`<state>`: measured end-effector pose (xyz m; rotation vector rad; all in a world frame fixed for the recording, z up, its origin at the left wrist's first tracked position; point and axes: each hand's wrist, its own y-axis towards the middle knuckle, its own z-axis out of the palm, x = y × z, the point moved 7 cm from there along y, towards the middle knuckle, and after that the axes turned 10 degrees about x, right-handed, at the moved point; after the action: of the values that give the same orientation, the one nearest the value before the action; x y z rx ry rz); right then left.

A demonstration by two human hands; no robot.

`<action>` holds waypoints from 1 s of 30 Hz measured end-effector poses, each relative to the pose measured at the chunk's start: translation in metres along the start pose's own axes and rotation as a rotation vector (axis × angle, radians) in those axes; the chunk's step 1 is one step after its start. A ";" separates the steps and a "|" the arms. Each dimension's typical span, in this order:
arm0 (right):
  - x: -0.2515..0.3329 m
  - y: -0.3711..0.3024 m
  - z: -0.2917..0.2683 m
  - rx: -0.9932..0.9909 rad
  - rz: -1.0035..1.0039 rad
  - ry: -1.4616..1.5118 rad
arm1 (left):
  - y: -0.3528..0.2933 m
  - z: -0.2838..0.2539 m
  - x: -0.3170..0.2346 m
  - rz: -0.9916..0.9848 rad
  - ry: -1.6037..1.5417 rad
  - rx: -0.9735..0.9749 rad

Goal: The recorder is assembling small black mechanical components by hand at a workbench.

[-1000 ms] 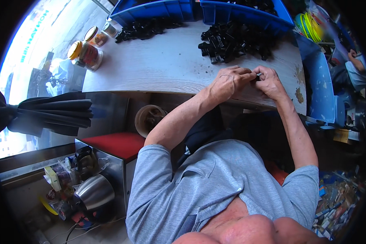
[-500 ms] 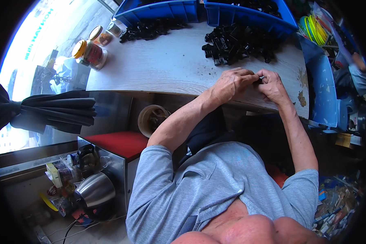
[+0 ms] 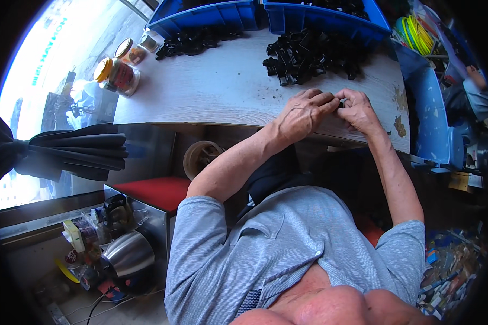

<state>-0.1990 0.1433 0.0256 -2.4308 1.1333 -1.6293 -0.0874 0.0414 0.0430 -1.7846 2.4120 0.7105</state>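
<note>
My left hand (image 3: 305,114) and my right hand (image 3: 359,112) meet over the front edge of the white table (image 3: 200,92). Between their pinched fingertips is a small black part (image 3: 340,104), mostly covered by the fingers, so its exact shape cannot be made out. Just beyond the hands lies a heap of black plastic parts (image 3: 303,57). A second, smaller spread of black parts (image 3: 192,43) lies farther left along the back of the table.
Two blue bins (image 3: 206,19) (image 3: 331,30) holding black parts line the back. Lidded jars (image 3: 119,77) stand at the left edge. A light-blue plastic container (image 3: 431,116) is right of the table, with a yellow coil (image 3: 416,37) behind it. A round bucket (image 3: 192,162) sits below.
Both hands stay together on the small black part, with slight shifts of the fingers. The whole view has moved a little, so the table and bins appear slightly farther left.
</note>
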 end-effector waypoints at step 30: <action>-0.016 -0.016 -0.018 -0.200 -0.024 0.440 | -0.028 -0.094 0.235 -0.548 0.589 -0.047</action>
<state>-0.2081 0.1704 0.0272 -2.2572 1.3787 -2.2348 -0.1178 -0.2115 0.0441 -2.8099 1.9768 0.1963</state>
